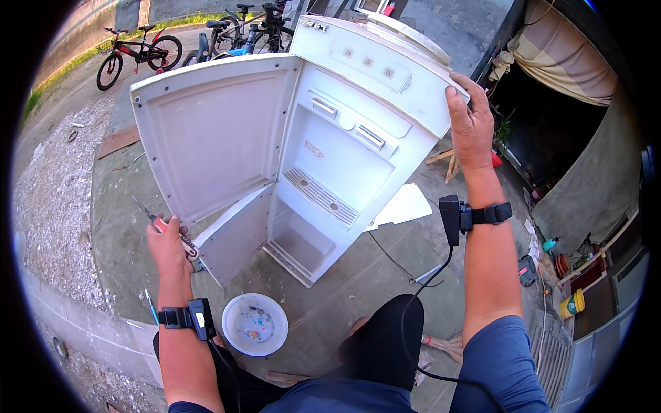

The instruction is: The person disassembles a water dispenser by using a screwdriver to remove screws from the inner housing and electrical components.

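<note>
Near dispenser (344, 155), basin (280, 325) of small bits (256, 335)

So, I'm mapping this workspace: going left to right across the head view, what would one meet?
Left hand holding a red-handled tool, white basin, slotted tray of the white dispenser, white sheet, right hand on the dispenser's upper corner, yellow bucket.

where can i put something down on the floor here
Bare floor shows between the white basin, the dispenser and the right knee. Another patch lies between the gravel and the open upper door. It is crowded where the left hand holds a screwdriver by the lower door, and around the yellow bucket.
</note>
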{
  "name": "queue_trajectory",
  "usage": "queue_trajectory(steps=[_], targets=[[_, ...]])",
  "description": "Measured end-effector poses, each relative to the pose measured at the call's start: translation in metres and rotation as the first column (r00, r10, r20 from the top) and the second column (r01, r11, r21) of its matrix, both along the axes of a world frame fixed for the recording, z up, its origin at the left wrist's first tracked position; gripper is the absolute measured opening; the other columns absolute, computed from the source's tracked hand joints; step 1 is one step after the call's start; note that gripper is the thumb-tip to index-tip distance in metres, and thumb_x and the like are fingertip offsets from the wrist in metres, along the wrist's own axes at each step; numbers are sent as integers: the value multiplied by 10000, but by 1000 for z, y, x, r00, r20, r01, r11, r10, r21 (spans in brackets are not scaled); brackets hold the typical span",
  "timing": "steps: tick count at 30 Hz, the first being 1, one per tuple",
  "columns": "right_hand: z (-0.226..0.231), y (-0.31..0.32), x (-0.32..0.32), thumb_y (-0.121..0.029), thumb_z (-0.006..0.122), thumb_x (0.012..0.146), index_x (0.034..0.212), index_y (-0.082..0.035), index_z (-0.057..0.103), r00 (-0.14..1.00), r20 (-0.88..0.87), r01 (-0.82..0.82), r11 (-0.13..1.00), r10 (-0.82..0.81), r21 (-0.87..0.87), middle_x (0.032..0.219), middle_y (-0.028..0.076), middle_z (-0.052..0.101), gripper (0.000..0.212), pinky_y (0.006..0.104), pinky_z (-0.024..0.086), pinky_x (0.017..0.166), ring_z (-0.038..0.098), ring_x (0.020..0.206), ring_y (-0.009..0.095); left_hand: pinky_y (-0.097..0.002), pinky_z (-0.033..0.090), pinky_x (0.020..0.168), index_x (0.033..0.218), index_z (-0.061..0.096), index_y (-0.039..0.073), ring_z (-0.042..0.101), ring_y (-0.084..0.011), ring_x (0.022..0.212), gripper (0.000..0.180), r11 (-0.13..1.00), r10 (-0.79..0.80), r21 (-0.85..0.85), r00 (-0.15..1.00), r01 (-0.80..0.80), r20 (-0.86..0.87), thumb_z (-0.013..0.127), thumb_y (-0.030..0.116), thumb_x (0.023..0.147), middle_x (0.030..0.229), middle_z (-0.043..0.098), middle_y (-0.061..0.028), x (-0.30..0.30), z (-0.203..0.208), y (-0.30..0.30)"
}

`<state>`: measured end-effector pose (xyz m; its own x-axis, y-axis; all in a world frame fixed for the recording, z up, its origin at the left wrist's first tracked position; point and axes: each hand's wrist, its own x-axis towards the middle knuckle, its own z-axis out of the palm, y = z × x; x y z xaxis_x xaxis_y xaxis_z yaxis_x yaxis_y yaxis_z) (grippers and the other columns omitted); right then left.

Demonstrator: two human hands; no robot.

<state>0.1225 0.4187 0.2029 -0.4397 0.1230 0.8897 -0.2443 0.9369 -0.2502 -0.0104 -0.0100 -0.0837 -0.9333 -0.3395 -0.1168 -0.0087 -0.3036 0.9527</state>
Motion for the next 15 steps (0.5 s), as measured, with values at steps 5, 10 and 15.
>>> queue_trajectory(steps=[5, 10, 15], targets=[[0, 0, 0, -305, 689, 946, 1208, -39, 678, 1000, 1, 1, 1000, -1, -2, 1231, 101, 625, 373, 302, 457, 951, 585, 1086, 180, -303, 509, 588, 1324, 460, 1, 611, -150, 718, 462, 1000, -5, -5, 1000, 5, 1, 667, 93, 920, 945, 601, -76, -1, -1, -1], [0, -1, 1, -308, 692, 945, 1210, -40, 679, 1000, -1, -4, 1000, 3, -13, 1230, 90, 623, 377, 295, 456, 937, 579, 1070, 171, -304, 509, 587, 1326, 458, -8, 611, -150, 718, 468, 1000, -8, -1, 1000, 8, 1, 666, 100, 921, 945, 601, -79, 1, 2, -1], [0, 0, 0, -314, 694, 943, 1213, -45, 680, 1000, 0, 7, 1000, -7, -1, 1221, 84, 622, 381, 286, 456, 910, 570, 1039, 160, -310, 515, 589, 1332, 455, -10, 613, -153, 724, 473, 1000, -10, -9, 1000, 11, 13, 663, 102, 923, 950, 600, -82, 1, 3, 0]])
